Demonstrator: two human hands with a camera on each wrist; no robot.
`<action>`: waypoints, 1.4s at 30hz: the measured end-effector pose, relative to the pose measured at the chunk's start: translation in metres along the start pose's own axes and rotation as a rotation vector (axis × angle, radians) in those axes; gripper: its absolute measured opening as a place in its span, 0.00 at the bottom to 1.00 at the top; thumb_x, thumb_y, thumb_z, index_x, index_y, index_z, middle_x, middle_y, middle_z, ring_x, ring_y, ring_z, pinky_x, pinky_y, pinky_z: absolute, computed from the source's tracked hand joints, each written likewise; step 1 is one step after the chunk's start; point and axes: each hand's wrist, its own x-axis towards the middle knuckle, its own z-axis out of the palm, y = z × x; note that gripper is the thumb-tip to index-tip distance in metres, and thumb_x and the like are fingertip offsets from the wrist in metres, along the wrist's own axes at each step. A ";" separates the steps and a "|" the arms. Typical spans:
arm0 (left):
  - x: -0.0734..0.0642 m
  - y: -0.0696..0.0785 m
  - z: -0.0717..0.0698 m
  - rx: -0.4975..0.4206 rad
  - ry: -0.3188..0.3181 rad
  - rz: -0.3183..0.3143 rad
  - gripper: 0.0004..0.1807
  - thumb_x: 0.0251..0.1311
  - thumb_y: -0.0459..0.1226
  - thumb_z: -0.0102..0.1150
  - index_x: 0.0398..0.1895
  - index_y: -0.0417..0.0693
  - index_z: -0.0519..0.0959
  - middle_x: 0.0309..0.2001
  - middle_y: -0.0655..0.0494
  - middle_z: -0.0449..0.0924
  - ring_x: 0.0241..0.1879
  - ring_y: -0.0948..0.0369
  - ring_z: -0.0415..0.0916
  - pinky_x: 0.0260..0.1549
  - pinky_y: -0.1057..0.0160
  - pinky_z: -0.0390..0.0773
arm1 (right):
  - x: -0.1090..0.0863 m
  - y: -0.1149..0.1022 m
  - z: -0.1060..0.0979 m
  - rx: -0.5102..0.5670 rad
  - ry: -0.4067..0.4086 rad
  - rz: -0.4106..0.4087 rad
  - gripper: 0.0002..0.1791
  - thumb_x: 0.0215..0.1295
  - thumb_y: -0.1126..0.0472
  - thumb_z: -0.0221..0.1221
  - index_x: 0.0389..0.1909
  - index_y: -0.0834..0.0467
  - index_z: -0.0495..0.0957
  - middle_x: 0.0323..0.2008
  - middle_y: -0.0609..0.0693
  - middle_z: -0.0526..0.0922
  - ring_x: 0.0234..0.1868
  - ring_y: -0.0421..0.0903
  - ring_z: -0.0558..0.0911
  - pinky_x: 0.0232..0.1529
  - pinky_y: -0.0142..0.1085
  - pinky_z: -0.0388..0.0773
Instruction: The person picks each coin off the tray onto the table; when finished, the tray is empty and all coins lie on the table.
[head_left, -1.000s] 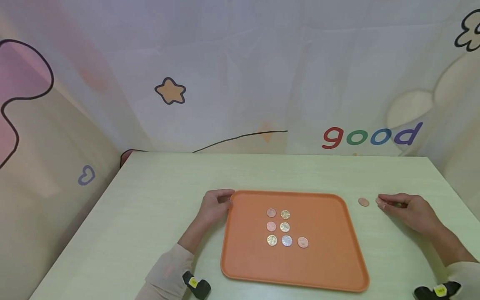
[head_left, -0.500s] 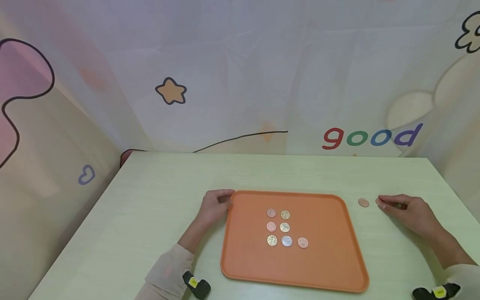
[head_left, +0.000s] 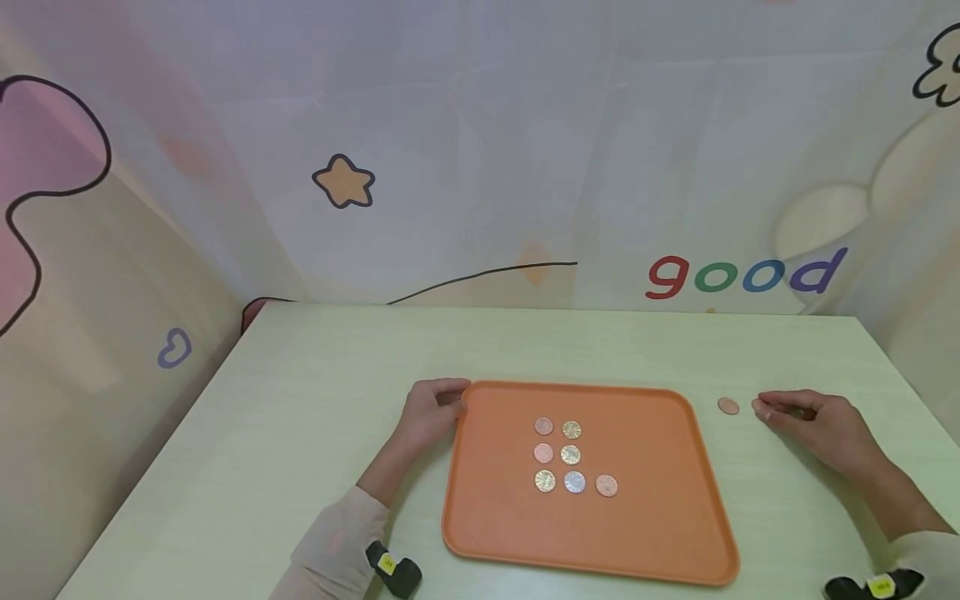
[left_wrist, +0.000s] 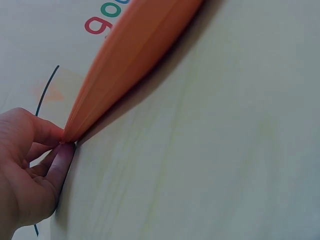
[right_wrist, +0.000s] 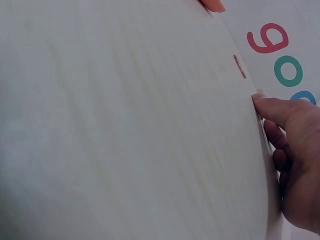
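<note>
An orange tray [head_left: 660,517] lies on the pale table, and my left hand [head_left: 427,414] pinches its far left corner between thumb and fingers. The left wrist view shows that hand [left_wrist: 27,170] at the tray's edge [left_wrist: 125,55]. Inside the tray, several coins sit in short rows: coppery ones such as this coin [head_left: 606,485], golden ones like this coin [head_left: 545,481], and a silvery coin [head_left: 574,482]. Right of the tray, my right hand [head_left: 823,427] pinches a coppery coin [head_left: 756,404], mostly hidden by the fingertips. Another coppery coin [head_left: 728,406] lies flat just left of it.
The light wooden table [head_left: 337,350] reaches back to a printed cloth backdrop [head_left: 465,167] with a star and the word "good". Black wrist cameras are strapped to the left sleeve [head_left: 337,542] and the right sleeve [head_left: 930,554].
Both hands stay where they were, the left at the tray corner and the right pinching the coin. Only a very slight shift of the whole head view shows.
</note>
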 end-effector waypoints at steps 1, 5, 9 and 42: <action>0.000 0.000 0.000 0.001 0.001 -0.001 0.19 0.60 0.24 0.56 0.55 0.34 0.83 0.52 0.38 0.85 0.50 0.50 0.83 0.40 0.65 0.83 | 0.000 0.000 0.000 0.000 0.000 0.000 0.28 0.68 0.47 0.64 0.56 0.67 0.82 0.34 0.10 0.71 0.36 0.09 0.63 0.34 0.17 0.68; 0.002 -0.001 0.000 0.009 0.007 -0.008 0.19 0.60 0.24 0.56 0.55 0.35 0.84 0.53 0.39 0.85 0.51 0.50 0.83 0.41 0.65 0.83 | 0.000 -0.001 0.000 0.005 0.001 -0.006 0.28 0.68 0.48 0.64 0.56 0.68 0.82 0.34 0.09 0.69 0.36 0.10 0.63 0.33 0.17 0.68; 0.002 -0.002 0.000 0.012 0.011 -0.014 0.19 0.60 0.24 0.56 0.55 0.35 0.84 0.52 0.39 0.86 0.51 0.50 0.83 0.41 0.65 0.83 | 0.000 -0.001 -0.001 0.000 0.000 -0.002 0.29 0.68 0.47 0.65 0.56 0.68 0.82 0.35 0.09 0.70 0.36 0.10 0.63 0.33 0.18 0.68; 0.001 -0.002 0.001 -0.004 0.014 0.010 0.19 0.59 0.23 0.56 0.54 0.34 0.84 0.52 0.38 0.86 0.50 0.49 0.84 0.43 0.62 0.84 | -0.007 -0.036 -0.013 0.117 -0.021 -0.172 0.15 0.69 0.60 0.64 0.53 0.61 0.83 0.33 0.18 0.80 0.33 0.25 0.79 0.31 0.23 0.75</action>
